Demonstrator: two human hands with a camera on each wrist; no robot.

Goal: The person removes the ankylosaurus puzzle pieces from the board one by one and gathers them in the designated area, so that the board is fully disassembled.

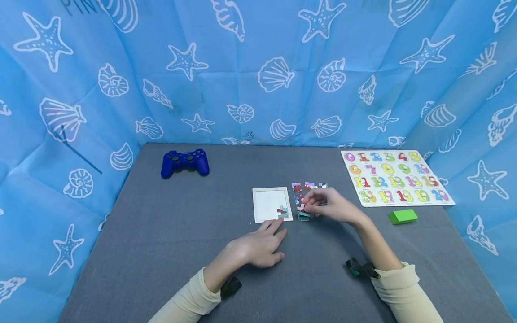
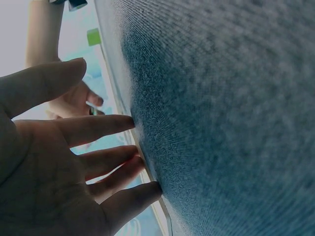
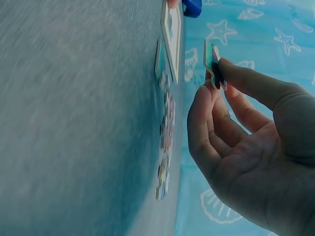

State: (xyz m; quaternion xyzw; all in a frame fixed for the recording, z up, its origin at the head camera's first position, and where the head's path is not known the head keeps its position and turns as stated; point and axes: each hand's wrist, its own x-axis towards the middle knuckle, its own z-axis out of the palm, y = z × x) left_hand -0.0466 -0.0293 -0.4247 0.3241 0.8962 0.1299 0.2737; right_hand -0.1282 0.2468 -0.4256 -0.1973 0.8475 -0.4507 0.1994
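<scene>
A small white puzzle tray (image 1: 255, 207) lies on the grey table, with a colourful jigsaw piece (image 1: 284, 212) in its near right corner. My left hand (image 1: 262, 246) has its fingers extended, and the fingertips touch the tray's near edge. To the right of the tray lie several loose jigsaw pieces (image 1: 297, 188). Above them, my right hand (image 1: 332, 204) pinches one jigsaw piece (image 3: 210, 58) between thumb and fingers, lifted off the table in the right wrist view. That hand covers part of the loose pieces in the head view.
A blue game controller (image 1: 185, 162) rests at the back left. At the right lies a number puzzle board (image 1: 397, 178), with a green block (image 1: 402, 216) near its front edge. A blue curtain (image 1: 250, 72) with shell prints hangs behind the table.
</scene>
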